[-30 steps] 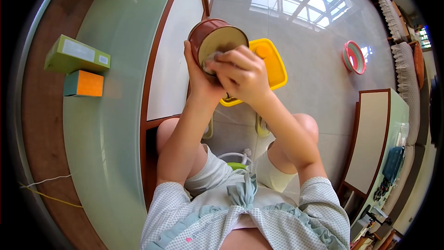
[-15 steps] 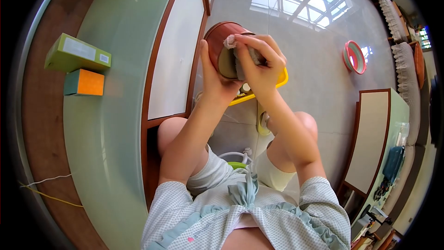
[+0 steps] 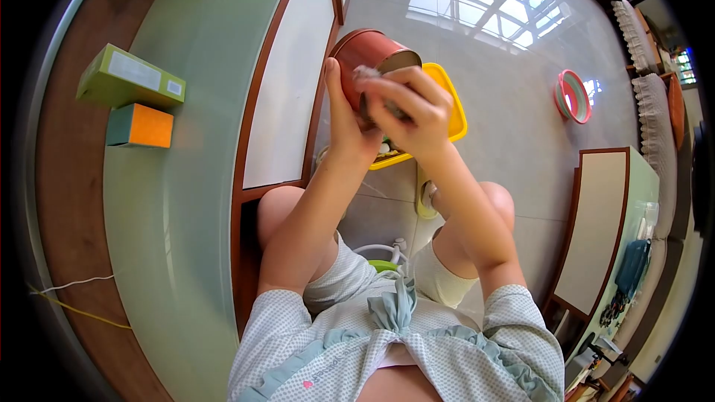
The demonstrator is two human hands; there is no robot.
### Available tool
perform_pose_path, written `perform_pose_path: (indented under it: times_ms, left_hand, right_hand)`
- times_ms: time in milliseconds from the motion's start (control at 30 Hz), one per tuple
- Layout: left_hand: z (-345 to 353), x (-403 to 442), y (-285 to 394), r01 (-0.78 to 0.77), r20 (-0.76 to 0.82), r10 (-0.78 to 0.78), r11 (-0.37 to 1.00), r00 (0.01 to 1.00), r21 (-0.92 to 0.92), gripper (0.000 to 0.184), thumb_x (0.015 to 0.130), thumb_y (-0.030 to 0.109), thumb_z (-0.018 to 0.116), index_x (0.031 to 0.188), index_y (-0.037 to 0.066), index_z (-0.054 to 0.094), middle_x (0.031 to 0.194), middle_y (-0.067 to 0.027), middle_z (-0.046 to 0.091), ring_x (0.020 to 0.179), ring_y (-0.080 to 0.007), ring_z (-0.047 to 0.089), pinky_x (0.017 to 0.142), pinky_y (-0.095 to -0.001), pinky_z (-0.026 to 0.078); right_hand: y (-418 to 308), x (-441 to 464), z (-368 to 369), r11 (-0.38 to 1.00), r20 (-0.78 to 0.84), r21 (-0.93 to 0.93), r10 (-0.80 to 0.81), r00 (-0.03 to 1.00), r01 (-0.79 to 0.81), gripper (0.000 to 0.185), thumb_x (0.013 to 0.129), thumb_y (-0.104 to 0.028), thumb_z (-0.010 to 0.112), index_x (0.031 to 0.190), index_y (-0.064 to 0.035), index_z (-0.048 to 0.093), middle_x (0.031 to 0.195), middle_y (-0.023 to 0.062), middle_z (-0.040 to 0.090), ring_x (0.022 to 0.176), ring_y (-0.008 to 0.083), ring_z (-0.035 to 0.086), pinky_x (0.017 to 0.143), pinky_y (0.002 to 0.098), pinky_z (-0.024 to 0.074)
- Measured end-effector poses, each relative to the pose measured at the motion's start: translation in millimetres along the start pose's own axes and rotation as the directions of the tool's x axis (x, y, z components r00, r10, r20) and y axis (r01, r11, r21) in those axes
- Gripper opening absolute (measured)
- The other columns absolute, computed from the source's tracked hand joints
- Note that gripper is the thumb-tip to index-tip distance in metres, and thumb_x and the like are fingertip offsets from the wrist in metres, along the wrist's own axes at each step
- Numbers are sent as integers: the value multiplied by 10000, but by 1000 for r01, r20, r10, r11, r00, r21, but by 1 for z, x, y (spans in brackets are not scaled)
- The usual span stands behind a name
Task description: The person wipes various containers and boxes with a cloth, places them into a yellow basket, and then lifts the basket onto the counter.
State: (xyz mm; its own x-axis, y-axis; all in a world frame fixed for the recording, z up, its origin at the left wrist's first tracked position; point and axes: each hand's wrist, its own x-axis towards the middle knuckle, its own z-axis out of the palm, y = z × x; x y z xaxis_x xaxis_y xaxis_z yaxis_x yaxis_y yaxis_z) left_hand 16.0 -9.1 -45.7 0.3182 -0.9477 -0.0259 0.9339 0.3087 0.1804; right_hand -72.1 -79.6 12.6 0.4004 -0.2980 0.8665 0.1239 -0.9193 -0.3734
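A round reddish-brown tin (image 3: 366, 52) is tilted in front of me, held around its side by my left hand (image 3: 348, 119). My right hand (image 3: 413, 108) is closed on a greyish cloth (image 3: 365, 73), which touches the tin near its rim; the fingers are slightly blurred. Beneath the hands, a yellow tray (image 3: 456, 108) sits on the floor, partly hidden, with small items inside that I cannot make out.
A green box (image 3: 134, 77) and an orange and teal box (image 3: 149, 126) rest on the glass-topped surface at left. On the floor at right is a pink-rimmed basin (image 3: 573, 97). A low cabinet (image 3: 592, 223) stands at the right.
The tin has turned from showing its flat round end to showing more of its side. My right hand with the cloth has moved from that end to the rim area.
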Motion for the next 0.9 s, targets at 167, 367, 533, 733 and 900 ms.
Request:
perform_pose_path:
  times_ms: [167,367,533,733,900]
  left_hand:
    - [54,-5,-10,-44,-318,132,962,939,269,749,814,679,408,1322,129,384,1301,-103,454,1212,-249,440,985,-469,388]
    - [45,-3,-6,-29,-269,81,981,960,192,780,802,695,405,1321,112,390,1300,-119,454,1220,-272,436,1004,-482,383]
    - [44,-3,1,-54,-270,110,977,956,207,806,785,709,418,1316,104,394,1297,-122,455,1210,-287,442,976,-482,413]
    - [44,-2,5,-107,-373,175,975,911,196,794,764,705,464,1300,121,413,1294,-98,463,1182,-284,457,940,-473,434]
    - [38,5,3,-167,-385,242,961,891,219,754,779,702,445,1268,127,444,1261,-87,494,1144,-257,483,897,-438,452]
  right_hand:
    - [5,13,-19,950,-41,88,303,952,-299,179,716,13,653,861,-76,705,741,44,605,612,174,598,546,267,481]
    - [16,3,-20,953,-87,-118,271,959,-280,135,731,-38,670,853,-85,704,723,50,594,582,194,578,534,286,466]
    - [18,1,-27,884,15,-235,418,908,-403,63,739,-128,677,777,-79,690,703,44,587,567,223,579,546,305,474]
    - [20,-15,-23,861,134,-222,493,860,-458,90,722,-153,671,745,-68,684,682,67,604,582,246,602,555,325,489]
    - [2,-24,-21,887,296,-232,456,839,-400,75,693,-136,654,724,-74,684,670,65,611,593,245,611,563,330,503]
